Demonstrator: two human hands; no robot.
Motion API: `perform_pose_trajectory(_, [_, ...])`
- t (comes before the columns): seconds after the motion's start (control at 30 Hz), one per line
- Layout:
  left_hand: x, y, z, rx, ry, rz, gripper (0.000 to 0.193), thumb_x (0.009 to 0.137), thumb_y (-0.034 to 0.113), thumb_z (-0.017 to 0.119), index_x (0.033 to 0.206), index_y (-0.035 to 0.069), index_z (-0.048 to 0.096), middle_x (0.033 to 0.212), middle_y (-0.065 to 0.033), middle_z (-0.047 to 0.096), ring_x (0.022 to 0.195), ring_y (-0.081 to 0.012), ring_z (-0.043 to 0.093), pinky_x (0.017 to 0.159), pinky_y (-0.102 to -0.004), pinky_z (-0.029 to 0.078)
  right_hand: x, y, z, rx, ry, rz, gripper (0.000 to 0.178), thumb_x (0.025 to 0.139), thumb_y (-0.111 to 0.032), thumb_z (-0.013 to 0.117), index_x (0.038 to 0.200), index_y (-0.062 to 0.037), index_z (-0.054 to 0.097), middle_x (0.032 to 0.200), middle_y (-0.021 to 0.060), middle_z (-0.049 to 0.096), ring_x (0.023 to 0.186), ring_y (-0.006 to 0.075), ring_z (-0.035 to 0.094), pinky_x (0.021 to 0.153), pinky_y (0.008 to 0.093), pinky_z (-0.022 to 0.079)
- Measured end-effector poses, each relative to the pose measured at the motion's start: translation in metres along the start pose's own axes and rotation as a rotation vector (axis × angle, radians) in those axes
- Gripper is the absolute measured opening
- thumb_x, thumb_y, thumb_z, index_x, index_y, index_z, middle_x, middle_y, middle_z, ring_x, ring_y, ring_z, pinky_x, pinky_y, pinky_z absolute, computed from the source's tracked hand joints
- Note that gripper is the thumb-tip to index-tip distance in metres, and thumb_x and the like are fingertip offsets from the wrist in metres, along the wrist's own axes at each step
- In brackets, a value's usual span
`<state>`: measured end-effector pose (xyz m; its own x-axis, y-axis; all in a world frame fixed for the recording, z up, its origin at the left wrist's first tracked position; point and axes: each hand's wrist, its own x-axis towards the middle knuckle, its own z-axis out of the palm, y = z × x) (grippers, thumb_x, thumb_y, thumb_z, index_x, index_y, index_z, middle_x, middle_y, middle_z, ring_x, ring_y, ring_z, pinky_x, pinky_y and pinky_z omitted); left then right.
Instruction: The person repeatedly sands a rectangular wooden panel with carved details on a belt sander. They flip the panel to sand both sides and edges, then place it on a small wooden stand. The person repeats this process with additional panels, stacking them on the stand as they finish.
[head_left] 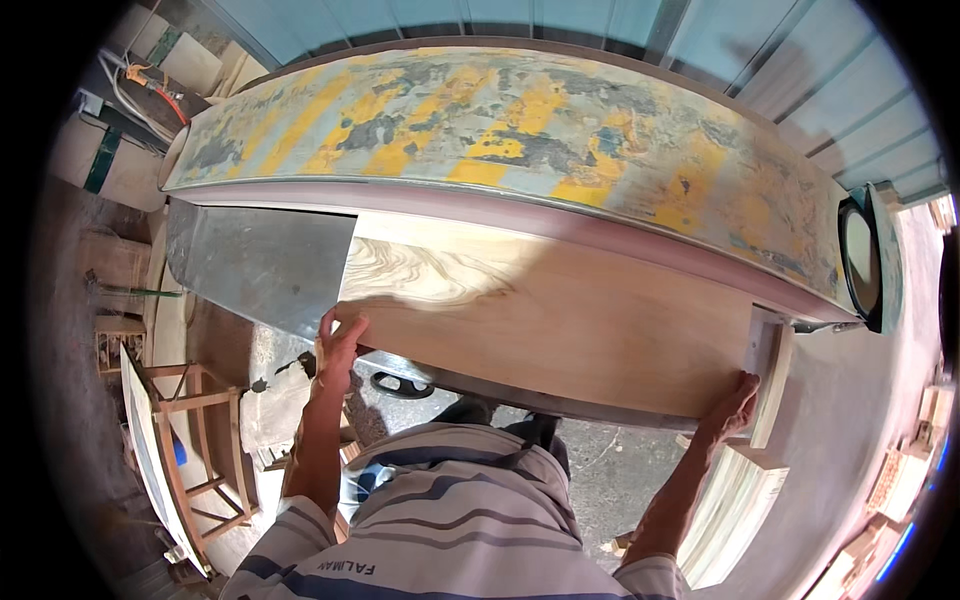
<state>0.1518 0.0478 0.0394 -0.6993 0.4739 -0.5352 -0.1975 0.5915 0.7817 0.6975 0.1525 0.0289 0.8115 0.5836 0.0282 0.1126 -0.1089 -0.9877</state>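
Below the long paint-flecked machine hood [520, 130], left hand [340, 345] and right hand [730, 410], fingers curled on its edges, steady a wooden board [540, 320] on the metal worktop [255, 265].

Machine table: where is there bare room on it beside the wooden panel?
The bare grey metal table lies open left of the wooden panel, under the worn yellow-and-grey cover. The left hand and right hand grip the panel's near corners. By the right hand, stacked boards crowd in.
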Motion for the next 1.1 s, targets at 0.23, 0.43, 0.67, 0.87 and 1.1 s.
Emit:
perform_pose_trajectory(0.23, [0.028, -0.006, -0.032, 0.163, 0.056, 0.035, 0.073, 0.071, 0.037, 0.074, 0.131, 0.014, 0.039, 0.058, 0.0022, 0.045, 0.041, -0.0048, 0.034, 0.034, -0.0200, 0.023, -0.040, -0.015, 0.015, 0.129, -0.131, 0.068, 0.033, 0.088, -0.038, 0.056, 0.080, -0.0064, 0.060, 0.075, -0.0025, 0.054, 0.069, 0.0092, 0.047, 0.062, 0.0255, 0.040])
perform_pose_trajectory(0.43, [0.060, -0.007, -0.064, 0.173, -0.036, 0.045, 0.059, 0.076, 0.035, 0.069, 0.125, 0.016, 0.042, 0.056, 0.0029, 0.044, 0.040, -0.0051, 0.035, 0.034, -0.0211, 0.024, -0.058, 0.004, 0.022, 0.148, -0.163, 0.042, 0.028, 0.091, -0.029, 0.056, 0.090, -0.0022, 0.061, 0.080, -0.0012, 0.058, 0.073, 0.0081, 0.049, 0.065, 0.0237, 0.042])
perform_pose_trajectory(0.67, [0.045, -0.042, -0.164, 0.373, -0.026, -0.127, 0.054, 0.078, 0.046, 0.064, 0.122, 0.018, 0.049, 0.065, 0.0019, 0.047, 0.051, -0.0068, 0.041, 0.042, -0.0244, 0.030, -0.108, -0.007, -0.023, -0.149, -0.321, 0.010, 0.033, 0.091, -0.031, 0.054, 0.099, 0.0002, 0.061, 0.083, 0.0026, 0.062, 0.078, 0.0100, 0.054, 0.071, 0.0251, 0.045])
perform_pose_trajectory(0.87, [0.111, -0.077, -0.201, 0.291, -0.182, 0.154, 0.063, 0.083, 0.056, 0.051, 0.115, 0.002, 0.056, 0.112, -0.0040, 0.056, 0.099, -0.0189, 0.052, 0.078, -0.0374, 0.044, -0.094, -0.007, -0.011, -0.483, -0.567, -0.157, 0.033, 0.086, -0.028, 0.056, 0.107, -0.0030, 0.060, 0.097, 0.0146, 0.062, 0.086, 0.0236, 0.060, 0.079, 0.0329, 0.046])
perform_pose_trajectory(1.1, [0.121, -0.096, -0.162, -0.271, -0.042, 0.061, 0.071, 0.084, 0.059, 0.045, 0.129, 0.003, 0.046, 0.119, -0.0129, 0.055, 0.099, -0.0258, 0.059, 0.086, -0.0388, 0.047, -0.077, 0.006, 0.000, -0.434, -0.495, -0.200, 0.031, 0.086, -0.026, 0.056, 0.108, -0.0058, 0.061, 0.096, 0.0123, 0.061, 0.089, 0.0233, 0.059, 0.082, 0.0326, 0.045])
